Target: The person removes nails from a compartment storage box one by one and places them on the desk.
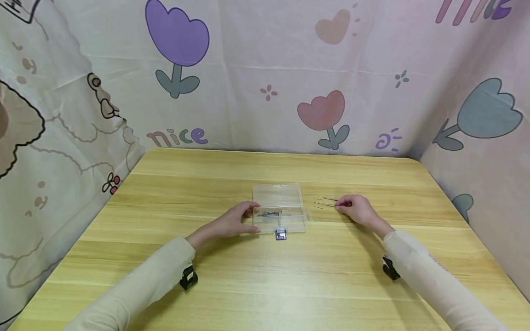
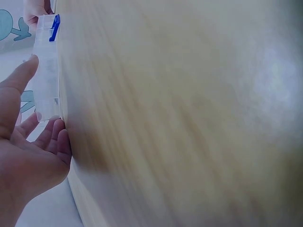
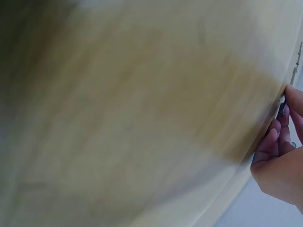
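Note:
A clear plastic box point(image 1: 285, 197) lies open at the table's middle, with a blue latch point(image 1: 280, 235) on its near edge and a few dark metal pins point(image 1: 269, 213) inside. My left hand point(image 1: 249, 217) holds the box's left end between thumb and fingers. In the left wrist view the box point(image 2: 46, 56) stands between my thumb point(image 2: 21, 78) and fingers point(image 2: 53, 137), blue latch point(image 2: 55, 27) beyond. To the right of the box, several thin pins point(image 1: 319, 202) lie on the wood. My right hand point(image 1: 338, 207) pinches one pin point(image 1: 330, 205); the right wrist view shows that pin point(image 3: 282, 109) at my fingertips point(image 3: 289, 94).
The wooden table point(image 1: 265, 276) is walled on three sides by cartoon-printed cloth point(image 1: 265, 69). Black wrist mounts sit on both sleeves point(image 1: 188, 278), point(image 1: 390, 269). Bare wood stretches in front of and behind the box.

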